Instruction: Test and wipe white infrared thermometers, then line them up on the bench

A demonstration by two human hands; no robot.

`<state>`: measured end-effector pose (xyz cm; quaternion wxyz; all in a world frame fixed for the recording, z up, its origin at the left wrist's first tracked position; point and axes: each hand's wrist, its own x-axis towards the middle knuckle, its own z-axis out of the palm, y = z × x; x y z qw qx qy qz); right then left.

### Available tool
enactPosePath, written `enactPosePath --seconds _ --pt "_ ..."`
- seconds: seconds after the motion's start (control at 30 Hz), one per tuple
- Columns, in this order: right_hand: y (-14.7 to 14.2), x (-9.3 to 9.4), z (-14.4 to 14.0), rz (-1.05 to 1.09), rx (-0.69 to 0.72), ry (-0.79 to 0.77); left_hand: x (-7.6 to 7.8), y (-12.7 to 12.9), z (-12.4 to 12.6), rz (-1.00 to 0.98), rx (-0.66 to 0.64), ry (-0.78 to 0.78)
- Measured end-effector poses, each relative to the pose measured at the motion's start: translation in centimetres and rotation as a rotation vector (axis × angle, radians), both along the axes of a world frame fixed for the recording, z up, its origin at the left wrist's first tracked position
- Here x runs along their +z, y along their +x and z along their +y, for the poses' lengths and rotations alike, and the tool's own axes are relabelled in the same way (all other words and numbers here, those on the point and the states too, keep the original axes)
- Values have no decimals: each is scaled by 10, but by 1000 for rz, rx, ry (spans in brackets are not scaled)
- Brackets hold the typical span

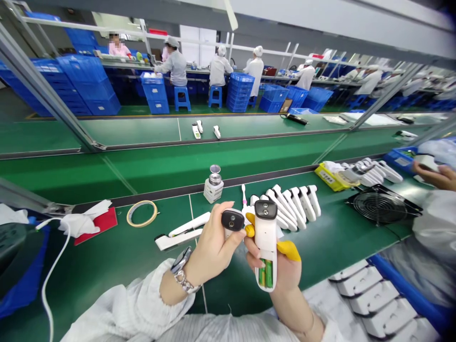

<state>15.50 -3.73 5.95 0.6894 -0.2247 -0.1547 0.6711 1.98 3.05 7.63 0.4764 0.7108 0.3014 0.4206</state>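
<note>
My right hand (pixel 285 266), with yellow finger cots on some fingers, grips a white forehead thermometer (pixel 265 232) upright. Its black sensor head faces me, and green batteries (pixel 265 273) show in its uncovered lower compartment. Close beside it, my left hand (pixel 215 240) pinches a black oval sensor head (pixel 232 219) with a bit of white body under it; the fingers hide the rest. Behind my right hand lies a row of white thermometers (pixel 295 204). Two long white thermometer bodies (pixel 181 232) rest left of my left hand. A pink-and-white toothbrush (pixel 244 194) is just beyond.
A metal-topped dispenser bottle (pixel 213 186) and a tape roll (pixel 141 213) stand on the green bench. Rightward are a yellow bin (pixel 333 178), a black fan (pixel 383 204) and a co-worker's hand (pixel 441 175). A tray of white parts (pixel 377 297) sits lower right. A white cable (pixel 53 280) hangs left.
</note>
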Motion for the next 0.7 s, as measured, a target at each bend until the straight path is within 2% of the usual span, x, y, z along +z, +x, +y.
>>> enactPosePath --seconds 0.17,0.33,0.4,0.53,0.7 --pt "-2 1 1 -34 -15 -6 3 -1 -1 55 6 48" --pt "-2 0 1 -51 -26 -13 5 0 -1 -31 17 -17" --pt "-3 0 1 -71 -20 -31 6 0 -2 -125 13 -72" --pt "-4 3 2 -89 -22 -60 9 0 -5 -412 -18 -227" --pt "-4 4 -1 5 24 -115 13 2 7 -546 -1 -588"
